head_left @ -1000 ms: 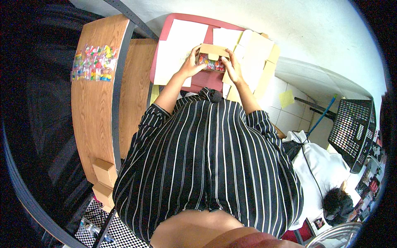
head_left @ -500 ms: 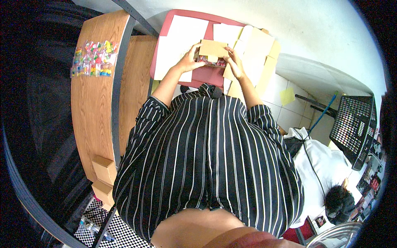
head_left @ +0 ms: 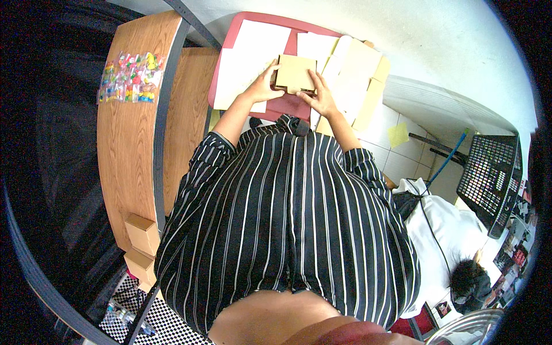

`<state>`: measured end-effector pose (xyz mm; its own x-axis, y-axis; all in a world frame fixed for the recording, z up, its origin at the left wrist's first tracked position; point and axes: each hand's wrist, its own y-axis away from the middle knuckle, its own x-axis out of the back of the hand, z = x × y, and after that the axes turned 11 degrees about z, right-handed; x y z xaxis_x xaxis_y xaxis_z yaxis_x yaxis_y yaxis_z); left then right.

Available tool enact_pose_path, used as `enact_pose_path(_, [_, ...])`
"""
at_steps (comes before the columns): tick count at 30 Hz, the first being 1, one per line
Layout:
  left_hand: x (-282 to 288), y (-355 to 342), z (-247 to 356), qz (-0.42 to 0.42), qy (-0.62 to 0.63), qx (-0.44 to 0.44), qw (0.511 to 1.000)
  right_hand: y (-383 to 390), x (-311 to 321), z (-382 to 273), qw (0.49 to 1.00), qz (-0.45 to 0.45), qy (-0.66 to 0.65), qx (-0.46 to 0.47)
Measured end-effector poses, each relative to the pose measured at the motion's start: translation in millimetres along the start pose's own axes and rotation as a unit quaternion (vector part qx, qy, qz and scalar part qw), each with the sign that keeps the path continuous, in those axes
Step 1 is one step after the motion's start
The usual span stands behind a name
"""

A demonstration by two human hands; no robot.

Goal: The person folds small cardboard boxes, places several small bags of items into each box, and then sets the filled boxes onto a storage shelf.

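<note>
A small brown cardboard box [head_left: 296,73] rests over the red table [head_left: 287,105], its lid now lying flat across the top. Around its left side curves my left hand [head_left: 264,84], thumb at the near left corner and fingers along the far left edge. My right hand [head_left: 321,96] grips the right side, with fingers by the lid's right edge and the thumb at the front. What lies inside the box is hidden under the lid. White paper sheets [head_left: 238,72] spread beside my left hand.
Flat cardboard pieces [head_left: 365,86] lie at the table's right. On the wooden shelf [head_left: 129,155] at left are small clear bags of colourful pieces [head_left: 131,77] and, nearer, brown boxes [head_left: 142,234]. A black basket [head_left: 489,172] and a person in white [head_left: 443,230] are at right.
The box's lid has come down toward me and covers the red contents that showed before. My right hand has shifted nearer, its thumb now at the front edge.
</note>
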<state>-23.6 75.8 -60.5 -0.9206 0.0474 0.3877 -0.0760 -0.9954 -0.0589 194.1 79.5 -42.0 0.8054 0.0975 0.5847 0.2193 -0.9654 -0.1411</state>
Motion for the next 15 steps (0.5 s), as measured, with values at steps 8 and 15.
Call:
enact_pose_path(8, [2, -2, 0, -0.020, 0.040, 0.054, 0.998, 2, -5, 1, 1.000, 0.002, 0.016, -0.010])
enact_pose_path(15, [0, -2, 7, -0.021, 0.084, 0.082, 0.993, 3, -4, 3, 0.999, 0.002, 0.032, -0.006])
